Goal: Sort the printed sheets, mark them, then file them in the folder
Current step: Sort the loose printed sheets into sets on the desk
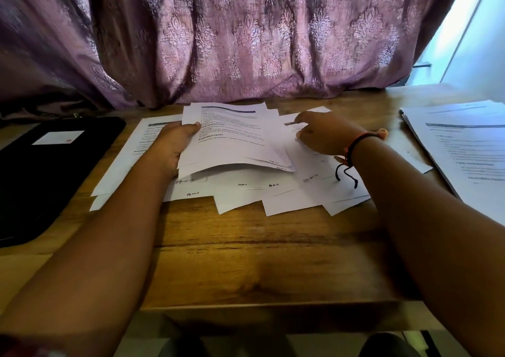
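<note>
Held bundle [232, 138]: a few white printed sheets, face up, at the middle of the tabletop [246, 247] toward its far edge. The long axis runs near to far, with the dark header bar at the far end. The near edge curves above the sheets below.
Look: black text, bold headings, small handwritten marks at the near corners.
Left hand [175, 143]: grips the bundle's left edge, thumb on top, fingers curled underneath.
Right hand [322, 134]: just right of the bundle, fingers bent, tips touching a loose sheet; whether it pinches the sheet cannot be told. A thread band [355, 143] circles the wrist.
Loose sheets [287, 195]: fanned and overlapping under both hands, with handwritten marks along their near edges.
Folder [41, 170]: black, flat at the left edge, with a white label on top.
Second stack [464, 149]: printed sheets at the right edge, angled.
Curtain [246, 42]: mauve and patterned, beyond the far edge.
</note>
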